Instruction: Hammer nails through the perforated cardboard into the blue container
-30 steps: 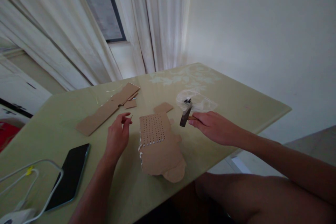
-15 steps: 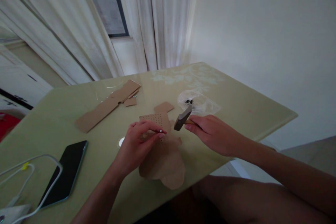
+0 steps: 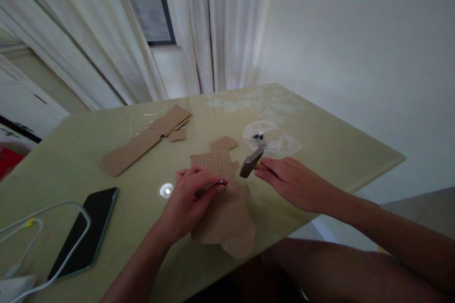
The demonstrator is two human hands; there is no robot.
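- Cardboard cut-out (image 3: 227, 220), brown with a rounded tab hanging toward the table's near edge, lies flat in the middle of the yellowish table (image 3: 320, 151); its far half is a panel punched with rows of small holes.
- Left hand (image 3: 192, 196) rests on that cut-out just below the punched panel, fingers drawn together and pinched on something small at the fingertips (image 3: 221, 182); what it is I cannot make out.
- Right hand (image 3: 291, 182) hovers just right of the cut-out, closed around the wooden handle of a small hammer (image 3: 251, 161), whose dark head tilts over the cut-out's far right corner, near the left fingertips but apart from them.
- Down at the near left, a dark phone (image 3: 85, 232) lies face up, with a white cable (image 3: 53, 208) looping across it.
- A bright spot of reflected light (image 3: 166, 191) sits on the tabletop just left of the left hand.
- Beyond the hammer, a clear plastic bag (image 3: 273, 137) holds a few small dark bits.
- Farther left, a long cardboard strip (image 3: 142, 144) and a couple of small scraps lie well apart from the hands.
- At the back, pale curtains (image 3: 213, 28) hang by a window.
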